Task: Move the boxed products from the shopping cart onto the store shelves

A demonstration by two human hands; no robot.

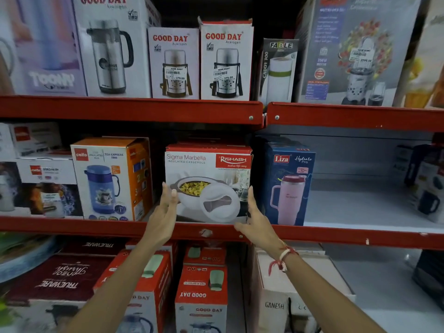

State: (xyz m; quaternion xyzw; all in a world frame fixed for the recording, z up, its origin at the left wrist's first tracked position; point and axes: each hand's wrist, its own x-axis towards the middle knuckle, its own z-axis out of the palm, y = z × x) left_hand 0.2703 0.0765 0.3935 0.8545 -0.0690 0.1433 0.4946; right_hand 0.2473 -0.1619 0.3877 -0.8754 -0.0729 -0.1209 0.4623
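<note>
A red and white Sigma Marbella casserole box stands upright on the middle red shelf, between an orange Cello flask box and a blue Liza tumbler box. My left hand lies flat against the box's left side, thumb on its front. My right hand presses its lower right side, with a red and white thread on the wrist. The box is clamped between both palms. No shopping cart is in view.
The upper shelf holds Good Day flask boxes and a mixer box. Right of the Liza box the middle shelf floor is bare. Below are Good Day boxes, Trueware boxes and a Ganesh box.
</note>
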